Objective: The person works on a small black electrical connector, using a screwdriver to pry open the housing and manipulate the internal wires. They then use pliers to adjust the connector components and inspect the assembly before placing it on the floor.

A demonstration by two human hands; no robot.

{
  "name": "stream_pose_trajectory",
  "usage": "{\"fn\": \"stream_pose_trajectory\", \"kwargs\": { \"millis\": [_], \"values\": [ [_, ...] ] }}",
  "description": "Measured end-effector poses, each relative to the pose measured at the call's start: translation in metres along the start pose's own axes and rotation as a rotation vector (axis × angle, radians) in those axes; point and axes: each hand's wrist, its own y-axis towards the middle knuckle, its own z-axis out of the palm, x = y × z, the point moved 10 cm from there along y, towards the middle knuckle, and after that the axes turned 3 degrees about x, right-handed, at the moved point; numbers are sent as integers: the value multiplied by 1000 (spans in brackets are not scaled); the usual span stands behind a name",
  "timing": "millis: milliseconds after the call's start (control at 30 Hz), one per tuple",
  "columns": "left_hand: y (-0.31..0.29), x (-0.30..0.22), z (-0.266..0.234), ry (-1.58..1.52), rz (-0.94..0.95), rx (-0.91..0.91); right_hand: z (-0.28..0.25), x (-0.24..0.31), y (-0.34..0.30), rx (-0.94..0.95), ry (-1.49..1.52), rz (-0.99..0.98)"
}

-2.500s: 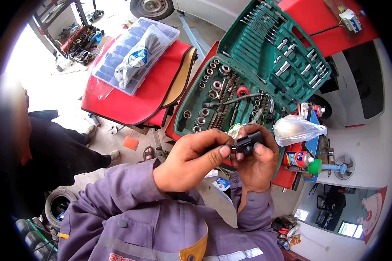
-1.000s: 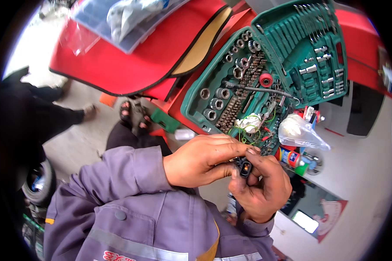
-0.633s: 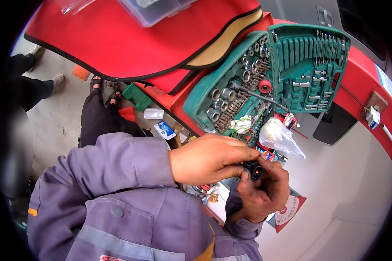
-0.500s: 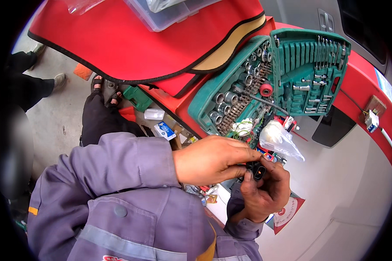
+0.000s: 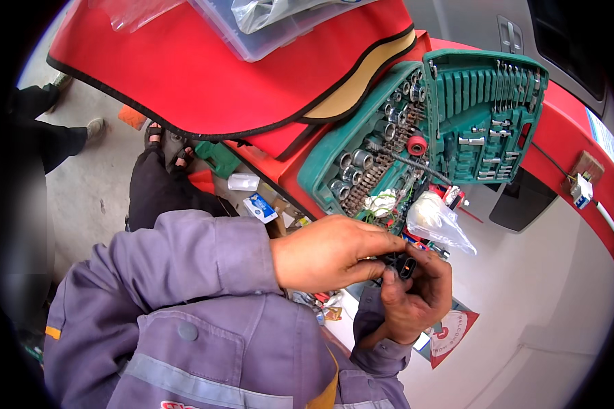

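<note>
A small black electrical connector (image 5: 406, 268), its open end showing a spot of orange inside, is held between my two hands in front of my chest. My left hand (image 5: 331, 253) reaches in from the left, thumb and fingers closed on the connector's near side. Around its other side curl the fingers and thumb of my right hand (image 5: 419, 293). Part of the connector is hidden behind my fingertips. Just beyond the hands lies a clear plastic bag (image 5: 438, 219) with something whitish in it.
An open green socket set case (image 5: 314, 167) holds sockets, bits and wrenches. Left of it, a red padded cover (image 5: 205, 75) carries a clear plastic box (image 5: 280, 41). A wooden block (image 5: 587, 165) sits at the right. Another person's legs (image 5: 160, 184) show at the left.
The view has shifted slightly, so the cover and case sit a little lower. Both hands keep their hold on the connector, almost unmoved.
</note>
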Motion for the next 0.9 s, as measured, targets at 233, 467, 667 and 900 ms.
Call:
{"fn": "stream_pose_trajectory", "kwargs": {
  "millis": [233, 467, 667, 900],
  "values": [
    [0, 4, 5, 13, 11, 2, 2, -9, -5, -25, 72, -10],
    [1, 18, -7, 99, -99, 3, -17, -39, -1, -133, 281, 135],
    [-7, 37, -15, -213, -290, -131, -80, -176, 23, -232, -23, 533],
    [-2, 21, -7, -94, -159, -114, -36, -266, 30, 73, -258, 694]
  ]
}}
